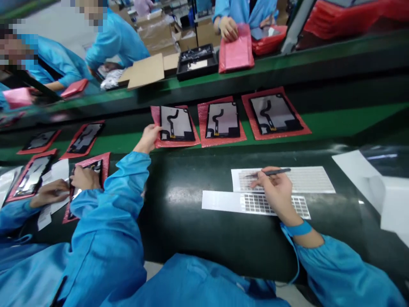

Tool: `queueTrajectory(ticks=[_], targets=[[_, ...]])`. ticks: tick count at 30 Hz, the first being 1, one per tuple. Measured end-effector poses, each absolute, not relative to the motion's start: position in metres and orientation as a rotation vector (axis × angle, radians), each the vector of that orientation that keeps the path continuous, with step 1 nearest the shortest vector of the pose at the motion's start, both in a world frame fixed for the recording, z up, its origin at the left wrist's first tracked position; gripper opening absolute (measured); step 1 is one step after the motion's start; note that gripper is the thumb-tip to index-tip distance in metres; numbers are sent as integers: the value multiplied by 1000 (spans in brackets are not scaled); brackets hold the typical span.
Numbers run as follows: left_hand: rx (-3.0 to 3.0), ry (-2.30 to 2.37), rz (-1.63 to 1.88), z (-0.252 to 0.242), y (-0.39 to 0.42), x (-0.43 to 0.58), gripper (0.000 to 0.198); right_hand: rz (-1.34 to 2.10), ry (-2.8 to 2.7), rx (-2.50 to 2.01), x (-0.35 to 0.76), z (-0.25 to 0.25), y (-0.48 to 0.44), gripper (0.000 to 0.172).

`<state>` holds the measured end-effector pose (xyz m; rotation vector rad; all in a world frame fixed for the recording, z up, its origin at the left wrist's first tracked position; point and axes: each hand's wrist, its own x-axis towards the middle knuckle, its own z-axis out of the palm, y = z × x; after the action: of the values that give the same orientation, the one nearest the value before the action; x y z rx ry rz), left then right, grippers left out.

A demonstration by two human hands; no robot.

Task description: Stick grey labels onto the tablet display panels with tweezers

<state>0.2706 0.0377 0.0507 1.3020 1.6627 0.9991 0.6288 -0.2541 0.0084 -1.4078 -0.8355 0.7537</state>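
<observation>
Right hand [276,192]: fingers pinched together on black tweezers [268,172], tips over the upper sheet
Left hand [147,138]: fingers apart, touching the edge of a pink bubble bag [156,115]
Panel: black-edged screen panel [177,123] with a dark ribbon cable, lying in that bag just beyond the left hand
Sheets: two white label sheets [284,179] gridded with small labels, under the right hand
Nearby: two more bagged panels [223,120] between and beyond the hands; a co-worker's hands [86,177] left of the left hand

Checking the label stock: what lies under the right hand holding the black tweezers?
A white sheet of gridded labels and a second one, lying on a dark green bench top. The right hand covers part of both, hiding the labels beneath it.
</observation>
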Motion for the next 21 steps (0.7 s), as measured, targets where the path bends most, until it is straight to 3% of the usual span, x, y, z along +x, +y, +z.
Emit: queueTrajectory(ticks=[3, 7, 11, 16, 21], targets=[[1271, 1555, 1224, 68, 11, 266, 32, 782, -836, -1391, 627, 6, -253, 46], [1246, 1376, 1320, 93, -62, 260, 78, 822, -829, -1371, 626, 1, -252, 43], [1221, 1278, 1150, 94, -161, 268, 96, 816, -836, -1337, 625, 0, -251, 41], [1219, 1202, 780, 51, -239, 286, 95, 796, -897, -1347, 623, 5, -254, 33], [1447, 1158, 690, 19, -256, 284, 81, 781, -927, -1347, 622, 6, -254, 31]])
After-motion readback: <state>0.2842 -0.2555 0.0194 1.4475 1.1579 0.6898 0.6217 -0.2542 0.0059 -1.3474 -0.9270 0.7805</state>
